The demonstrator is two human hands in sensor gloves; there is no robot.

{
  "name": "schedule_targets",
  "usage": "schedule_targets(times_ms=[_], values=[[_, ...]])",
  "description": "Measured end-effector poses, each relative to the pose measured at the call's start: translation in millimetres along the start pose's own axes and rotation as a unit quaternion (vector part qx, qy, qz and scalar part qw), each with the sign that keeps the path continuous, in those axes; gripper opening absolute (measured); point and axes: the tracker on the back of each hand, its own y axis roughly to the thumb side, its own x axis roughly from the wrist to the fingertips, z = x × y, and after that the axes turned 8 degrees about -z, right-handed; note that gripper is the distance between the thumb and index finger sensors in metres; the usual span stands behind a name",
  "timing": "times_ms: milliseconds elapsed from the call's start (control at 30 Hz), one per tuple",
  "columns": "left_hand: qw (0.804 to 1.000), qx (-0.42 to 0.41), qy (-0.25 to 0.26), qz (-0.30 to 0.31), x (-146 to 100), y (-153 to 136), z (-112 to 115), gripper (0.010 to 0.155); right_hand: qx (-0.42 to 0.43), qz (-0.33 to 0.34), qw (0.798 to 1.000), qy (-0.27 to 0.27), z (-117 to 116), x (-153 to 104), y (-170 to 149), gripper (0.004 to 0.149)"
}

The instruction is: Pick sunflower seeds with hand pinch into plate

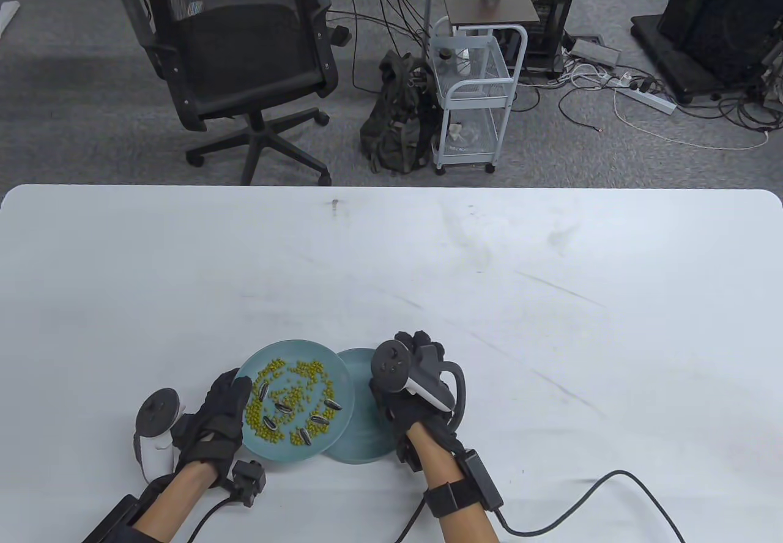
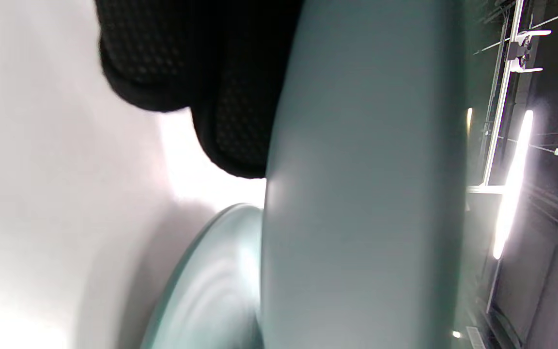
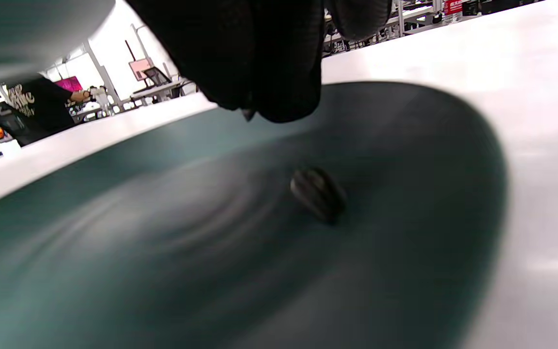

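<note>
A teal plate [image 1: 342, 378] holds green beans and several striped sunflower seeds [image 1: 284, 408]. My left hand [image 1: 214, 417] grips its left rim; in the left wrist view its underside [image 2: 356, 194] is raised over my fingers [image 2: 182, 72]. A second teal plate [image 1: 361, 439] lies partly under it on the right and also shows in the left wrist view [image 2: 211, 291]. My right hand [image 1: 416, 378] hovers over that plate. In the right wrist view my fingertips [image 3: 259, 72] are pressed together with a small pointed seed tip [image 3: 248, 114] below them. One seed [image 3: 317, 194] lies in this plate [image 3: 162, 252].
The white table [image 1: 550, 298] stretches far and to the right of the plates. A cable [image 1: 587, 506] runs from my right wrist along the near edge. Beyond the table stand an office chair [image 1: 238, 60] and a wire cart [image 1: 471, 96].
</note>
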Motion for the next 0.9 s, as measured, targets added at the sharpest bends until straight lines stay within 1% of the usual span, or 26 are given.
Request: schedule_targets(times_ms=[167,267,467,567,667,900], values=[[1.000,0.002,-0.004,0.003,-0.4,0.7,2.0,0.046,-0.014,-0.003,1.000,0.015,-8.9,5.9,5.7,0.034],[1.000,0.004,-0.004,0.004,-0.2,0.3,2.5,0.046,-0.028,-0.007,1.000,0.010,-10.2,5.5,4.6,0.034],[1.000,0.003,-0.007,0.005,-0.1,0.0,2.9,0.046,-0.028,-0.015,0.999,0.003,-9.2,4.7,3.0,0.037],[1.000,0.002,-0.003,0.006,-0.2,0.0,2.4,0.046,-0.025,-0.016,1.000,0.007,-8.7,4.8,1.9,0.035],[1.000,0.000,-0.005,0.005,0.1,0.0,2.4,0.046,-0.018,-0.017,1.000,-0.003,-5.8,3.9,0.7,0.035],[1.000,0.000,-0.005,0.005,-0.4,-0.2,2.7,0.046,0.002,-0.023,1.000,-0.005,0.0,2.3,-3.8,0.035]])
